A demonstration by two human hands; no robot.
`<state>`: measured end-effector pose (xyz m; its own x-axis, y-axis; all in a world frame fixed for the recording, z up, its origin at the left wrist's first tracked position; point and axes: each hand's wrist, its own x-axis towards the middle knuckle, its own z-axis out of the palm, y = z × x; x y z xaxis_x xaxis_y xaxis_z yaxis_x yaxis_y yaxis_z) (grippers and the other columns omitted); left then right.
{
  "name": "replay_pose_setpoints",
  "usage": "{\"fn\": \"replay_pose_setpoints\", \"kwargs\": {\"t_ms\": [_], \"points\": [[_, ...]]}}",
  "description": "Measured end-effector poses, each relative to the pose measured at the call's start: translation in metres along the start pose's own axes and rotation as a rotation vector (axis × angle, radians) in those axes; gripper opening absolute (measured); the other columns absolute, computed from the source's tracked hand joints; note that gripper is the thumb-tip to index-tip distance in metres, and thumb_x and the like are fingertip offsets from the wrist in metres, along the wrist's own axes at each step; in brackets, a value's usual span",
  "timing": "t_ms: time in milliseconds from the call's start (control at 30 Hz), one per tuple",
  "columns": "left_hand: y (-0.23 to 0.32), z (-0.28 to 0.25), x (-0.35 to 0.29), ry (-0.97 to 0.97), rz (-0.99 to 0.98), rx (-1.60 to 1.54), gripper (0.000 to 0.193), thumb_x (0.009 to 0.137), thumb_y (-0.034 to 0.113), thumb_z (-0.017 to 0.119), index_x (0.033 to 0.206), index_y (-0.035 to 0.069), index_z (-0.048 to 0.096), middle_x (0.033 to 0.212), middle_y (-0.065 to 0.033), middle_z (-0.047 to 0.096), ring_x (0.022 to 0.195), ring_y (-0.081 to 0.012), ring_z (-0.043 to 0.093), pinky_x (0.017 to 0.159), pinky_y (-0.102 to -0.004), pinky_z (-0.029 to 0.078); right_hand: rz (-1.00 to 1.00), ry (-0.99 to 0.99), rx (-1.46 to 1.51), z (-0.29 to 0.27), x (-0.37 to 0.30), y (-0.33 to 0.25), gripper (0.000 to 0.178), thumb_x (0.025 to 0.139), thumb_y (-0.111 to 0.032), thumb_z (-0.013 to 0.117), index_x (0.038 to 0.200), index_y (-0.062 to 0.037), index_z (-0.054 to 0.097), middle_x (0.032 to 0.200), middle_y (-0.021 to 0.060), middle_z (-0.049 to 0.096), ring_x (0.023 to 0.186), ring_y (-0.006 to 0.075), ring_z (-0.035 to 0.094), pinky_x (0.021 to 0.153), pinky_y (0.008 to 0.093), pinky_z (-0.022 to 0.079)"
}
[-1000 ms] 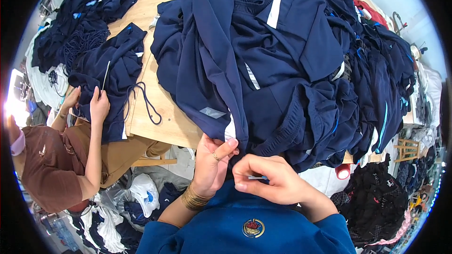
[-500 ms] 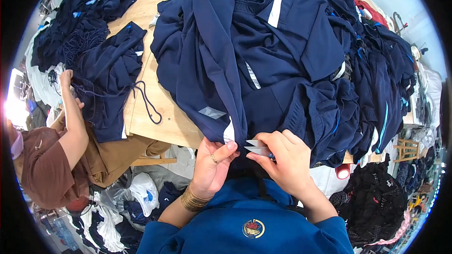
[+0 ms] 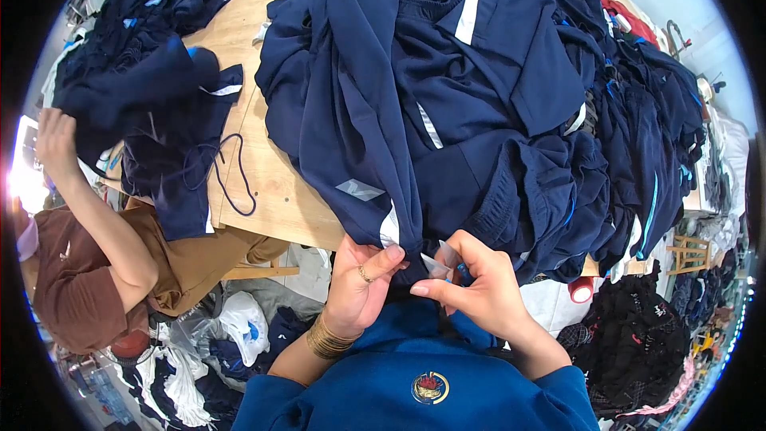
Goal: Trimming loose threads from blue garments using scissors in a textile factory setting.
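My left hand (image 3: 353, 283) pinches the lower end of a navy garment leg (image 3: 363, 152) between thumb and fingers at the table's front edge. That leg carries a white wedge near its end and a grey shiny patch. To the right of it, my right hand (image 3: 488, 283) is closed round a pair of thread snips (image 3: 437, 265). Their two pale blades stand spread apart and point toward the pinched cloth end, a little short of it. The fingers hide most of the snips' handle, though a bit of blue shows.
A heap of navy garments (image 3: 495, 88) covers the middle and right of the wooden table (image 3: 279, 199). At the left, a co-worker's hand (image 3: 57, 140) lifts a navy garment (image 3: 132, 92). Black clothes (image 3: 634, 343) and a white plastic bag (image 3: 243, 327) lie below table height.
The snips' blades have spread and tilted, drawing slightly back from the cloth. My left hand keeps its pinch. The co-worker's hand has moved left, raising a garment.
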<state>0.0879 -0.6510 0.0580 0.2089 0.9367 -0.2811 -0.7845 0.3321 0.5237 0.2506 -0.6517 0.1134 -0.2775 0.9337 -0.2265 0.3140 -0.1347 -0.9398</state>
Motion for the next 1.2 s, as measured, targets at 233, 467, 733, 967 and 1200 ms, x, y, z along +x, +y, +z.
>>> {"fn": "replay_pose_setpoints", "kwargs": {"t_ms": [233, 467, 733, 967, 1200], "points": [[0.001, 0.009, 0.000, 0.048, 0.083, 0.040, 0.047, 0.075, -0.005, 0.063, 0.116, 0.003, 0.043, 0.103, -0.0083, 0.057, 0.091, -0.0151, 0.057, 0.079, -0.0295, 0.047, -0.487, 0.368, -0.255, 0.015, 0.006, 0.002, 0.032, 0.071, -0.011, 0.075, 0.096, -0.0042, 0.057, 0.069, 0.0043, 0.059, 0.055, 0.0085, 0.055, 0.048, 0.0189, 0.042], [0.001, 0.007, -0.002, 0.063, 0.058, 0.037, 0.048, 0.076, -0.004, 0.063, 0.118, 0.002, 0.040, 0.104, -0.0088, 0.055, 0.090, -0.0159, 0.056, 0.080, -0.0300, 0.046, -0.258, 0.096, -0.049, 0.004, 0.000, 0.001, 0.016, 0.083, -0.016, 0.063, 0.089, -0.0038, 0.055, 0.066, 0.0034, 0.060, 0.056, 0.0057, 0.057, 0.047, 0.0166, 0.041], [0.000, 0.004, -0.001, 0.040, 0.075, 0.042, 0.047, 0.078, -0.003, 0.062, 0.118, 0.003, 0.039, 0.107, -0.0095, 0.054, 0.096, -0.0167, 0.055, 0.086, -0.0314, 0.044, -0.014, -0.094, 0.068, 0.005, -0.001, -0.001, 0.016, 0.089, -0.019, 0.056, 0.090, -0.0038, 0.055, 0.059, 0.0011, 0.057, 0.049, 0.0053, 0.053, 0.044, 0.0183, 0.038], [0.002, 0.006, -0.001, -0.020, 0.064, 0.003, 0.038, 0.080, -0.002, 0.060, 0.113, 0.002, 0.042, 0.097, -0.0094, 0.058, 0.084, -0.0167, 0.059, 0.078, -0.0305, 0.048, -0.052, -0.095, 0.004, 0.004, 0.000, -0.004, 0.014, 0.089, -0.017, 0.056, 0.094, -0.0041, 0.055, 0.062, 0.0033, 0.057, 0.052, 0.0076, 0.055, 0.044, 0.0196, 0.038], [0.002, 0.011, -0.001, 0.022, 0.068, 0.036, 0.032, 0.081, 0.000, 0.060, 0.109, 0.002, 0.045, 0.094, -0.0092, 0.059, 0.081, -0.0162, 0.059, 0.075, -0.0300, 0.048, -0.058, -0.100, 0.004, 0.003, 0.000, -0.004, 0.012, 0.088, -0.016, 0.056, 0.093, -0.0046, 0.056, 0.062, 0.0034, 0.057, 0.052, 0.0080, 0.055, 0.044, 0.0191, 0.038]]}}
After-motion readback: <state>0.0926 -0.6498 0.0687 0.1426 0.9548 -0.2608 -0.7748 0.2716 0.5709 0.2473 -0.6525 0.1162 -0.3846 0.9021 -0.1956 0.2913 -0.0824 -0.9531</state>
